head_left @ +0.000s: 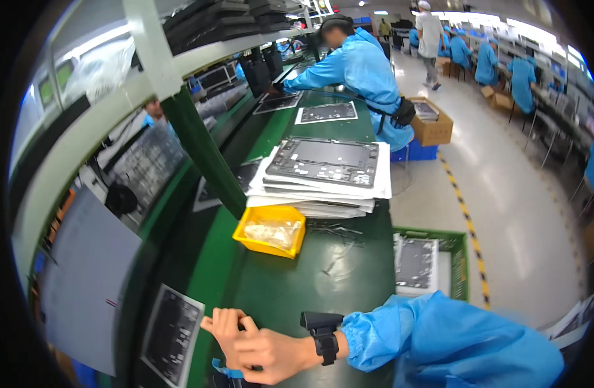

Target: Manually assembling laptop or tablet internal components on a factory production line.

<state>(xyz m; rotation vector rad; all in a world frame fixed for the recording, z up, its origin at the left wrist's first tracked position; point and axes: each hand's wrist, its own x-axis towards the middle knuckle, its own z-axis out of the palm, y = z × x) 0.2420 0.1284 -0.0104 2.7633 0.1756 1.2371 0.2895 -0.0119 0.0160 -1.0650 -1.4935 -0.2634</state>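
Observation:
Both my hands are close together at the near edge of the green bench. My left hand (226, 331) has bent fingers beside the edge of a white sheet carrying a dark tablet panel (166, 336); whether it touches the sheet is unclear. My right hand (274, 354) reaches in from the right and overlaps the left one, its fingers curled. What lies within either hand's fingers is hidden. A black strapped device (324, 337) sits on my right wrist, next to a blue sleeve (400, 333). At the lower edge, a blue cuff (227, 370) shows by the left hand.
Ahead, a yellow bin (268, 248) with clear plastic bags stands beside dark thin strips (336, 231). Behind it rises a stack of white sheets (323, 205) topped by a tablet housing (323, 161). A green post (203, 152) stands left; a co-worker (361, 71) leans over the far bench.

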